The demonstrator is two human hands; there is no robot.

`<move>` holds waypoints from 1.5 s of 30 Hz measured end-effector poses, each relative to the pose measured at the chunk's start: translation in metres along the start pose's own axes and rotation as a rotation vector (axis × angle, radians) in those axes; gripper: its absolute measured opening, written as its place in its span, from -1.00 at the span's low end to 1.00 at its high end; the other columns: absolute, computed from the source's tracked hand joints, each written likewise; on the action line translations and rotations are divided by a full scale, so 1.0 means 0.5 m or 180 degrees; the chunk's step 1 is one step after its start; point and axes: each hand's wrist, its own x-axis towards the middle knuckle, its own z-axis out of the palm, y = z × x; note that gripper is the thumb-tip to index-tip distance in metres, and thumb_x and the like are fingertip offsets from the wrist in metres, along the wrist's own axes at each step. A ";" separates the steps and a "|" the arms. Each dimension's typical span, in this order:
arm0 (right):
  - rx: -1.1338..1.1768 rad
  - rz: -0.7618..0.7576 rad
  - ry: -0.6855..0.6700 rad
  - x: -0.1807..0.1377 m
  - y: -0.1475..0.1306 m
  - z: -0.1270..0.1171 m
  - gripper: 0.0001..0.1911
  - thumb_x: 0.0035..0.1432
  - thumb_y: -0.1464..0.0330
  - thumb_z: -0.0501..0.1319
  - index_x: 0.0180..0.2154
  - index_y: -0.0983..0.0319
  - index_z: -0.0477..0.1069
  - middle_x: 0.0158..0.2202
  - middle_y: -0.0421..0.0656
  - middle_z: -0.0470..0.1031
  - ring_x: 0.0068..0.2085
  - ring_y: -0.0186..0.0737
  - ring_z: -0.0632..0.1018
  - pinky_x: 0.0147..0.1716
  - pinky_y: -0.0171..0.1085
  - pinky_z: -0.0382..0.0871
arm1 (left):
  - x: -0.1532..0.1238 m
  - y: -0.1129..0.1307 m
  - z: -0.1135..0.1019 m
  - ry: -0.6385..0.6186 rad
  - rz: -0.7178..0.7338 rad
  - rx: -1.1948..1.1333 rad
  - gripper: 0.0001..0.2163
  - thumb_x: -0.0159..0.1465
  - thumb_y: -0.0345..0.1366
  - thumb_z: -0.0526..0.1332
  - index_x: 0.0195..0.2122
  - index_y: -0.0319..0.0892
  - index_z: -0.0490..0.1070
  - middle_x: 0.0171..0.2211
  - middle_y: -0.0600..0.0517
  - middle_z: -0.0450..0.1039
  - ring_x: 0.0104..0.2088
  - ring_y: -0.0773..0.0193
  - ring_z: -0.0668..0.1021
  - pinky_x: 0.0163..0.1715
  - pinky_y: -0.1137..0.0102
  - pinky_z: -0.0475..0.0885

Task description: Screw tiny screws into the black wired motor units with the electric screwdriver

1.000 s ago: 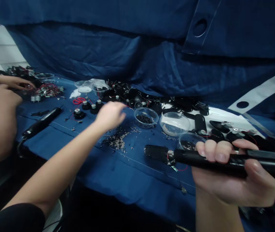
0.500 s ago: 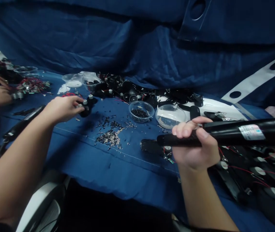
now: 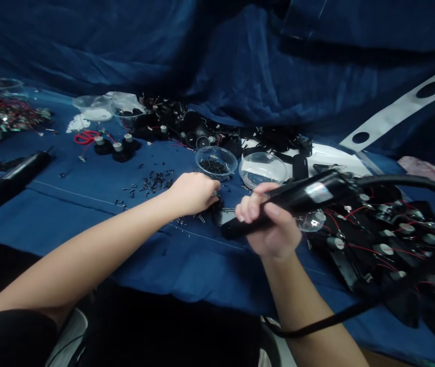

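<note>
My left hand (image 3: 196,193) is closed, its fingertips around a small black part (image 3: 216,200) that they mostly hide. Right beside those fingers a dark elongated casing (image 3: 225,216) lies on the cloth, partly covered. In my right hand (image 3: 271,224) is a black electric screwdriver (image 3: 297,196), gripped near its left end, which points down and left over the casing. A thick black cable (image 3: 404,179) runs from its other end and loops down past my forearm. Loose black screws (image 3: 156,182) lie behind my left wrist.
A clear bowl of black screws (image 3: 214,164) and another clear bowl (image 3: 262,168) stand behind my hands. Black parts with red wires (image 3: 385,250) crowd the right. Several black motor parts (image 3: 117,151) stand left, near a second electric screwdriver (image 3: 15,181).
My left hand has moved right from the motor parts to beside the casing with a small black part. My right hand and the screwdriver shifted left, tilting downward. The neighbour's hands left view.
</note>
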 end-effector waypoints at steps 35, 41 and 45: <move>-0.1001 -0.0532 0.0644 0.005 0.045 -0.034 -0.76 0.15 0.30 0.43 -0.12 0.13 0.56 -0.52 -0.34 0.51 -0.46 -0.30 0.53 -0.33 -0.21 0.47 | -0.008 -0.183 0.000 -0.0671 0.0006 0.0345 -0.63 0.28 -0.38 0.19 0.03 0.04 0.67 -0.04 -0.03 0.69 -0.02 0.05 0.66 -0.02 0.27 0.53; -0.1082 -0.0492 0.0663 0.006 0.045 -0.037 -0.76 0.15 0.28 0.42 -0.13 0.14 0.55 -0.52 -0.33 0.50 -0.45 -0.28 0.53 -0.32 -0.18 0.47 | -0.007 -0.180 0.014 -0.0613 0.0176 0.0201 -0.72 0.30 -0.33 0.19 -0.10 -0.01 0.69 -0.07 0.00 0.68 -0.05 0.12 0.66 -0.02 0.32 0.53; -0.1056 -0.0483 0.0653 0.006 0.049 -0.041 -0.77 0.18 0.28 0.41 -0.11 0.14 0.55 -0.50 -0.33 0.49 -0.44 -0.28 0.53 -0.30 -0.16 0.48 | 0.000 -0.186 0.030 -0.0596 0.0149 0.0056 -0.70 0.31 -0.37 0.16 -0.13 -0.04 0.70 -0.18 -0.01 0.69 -0.18 0.14 0.67 -0.14 0.32 0.51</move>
